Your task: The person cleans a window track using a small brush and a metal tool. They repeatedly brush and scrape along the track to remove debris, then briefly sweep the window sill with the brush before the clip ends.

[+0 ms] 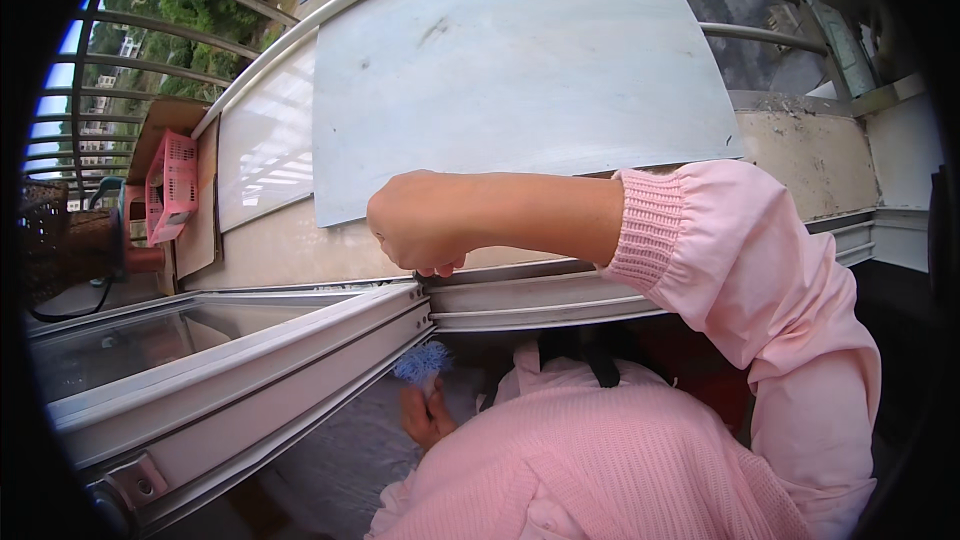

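The right hand, curled into a loose fist at the end of a pink knitted sleeve, is pressed against the pale wall just above the grey aluminium window track; whether anything is pinched inside it cannot be told. The left hand, lower and partly hidden by the pink jumper, is closed around the handle of a small blue bristled brush, which is held just under the end of the sliding aluminium window frame.

Beyond the hands, a large whitish sheet panel is leaned against the ledge, a pink plastic basket is stood on a cardboard box further left, and curved metal railings are seen before trees and distant buildings.

Fingers could be caught if the sash is slid along the track while the fist rests at its junction. The brush, gripped low and largely out of sight, could be knocked loose against the frame's edge. The leaning panel could be dislodged by a push from the raised arm.
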Action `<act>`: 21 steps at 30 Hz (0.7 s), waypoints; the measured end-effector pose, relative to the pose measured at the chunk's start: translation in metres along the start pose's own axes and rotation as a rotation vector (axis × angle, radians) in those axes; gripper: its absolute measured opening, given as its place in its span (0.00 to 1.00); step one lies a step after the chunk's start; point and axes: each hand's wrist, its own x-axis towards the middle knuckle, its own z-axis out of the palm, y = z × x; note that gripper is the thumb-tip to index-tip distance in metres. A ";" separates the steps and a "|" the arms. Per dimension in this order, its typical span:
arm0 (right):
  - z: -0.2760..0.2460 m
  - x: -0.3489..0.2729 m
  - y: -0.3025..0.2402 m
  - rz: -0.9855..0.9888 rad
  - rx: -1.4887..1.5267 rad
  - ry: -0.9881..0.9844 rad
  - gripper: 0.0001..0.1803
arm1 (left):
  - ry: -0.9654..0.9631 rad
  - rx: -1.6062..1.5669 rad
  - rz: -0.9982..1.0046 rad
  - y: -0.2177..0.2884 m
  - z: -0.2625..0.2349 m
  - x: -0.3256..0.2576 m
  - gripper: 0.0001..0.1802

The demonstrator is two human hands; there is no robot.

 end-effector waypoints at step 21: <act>-0.017 0.014 -0.013 -0.039 -0.386 -0.126 0.14 | 0.002 0.125 0.079 -0.022 0.001 -0.021 0.13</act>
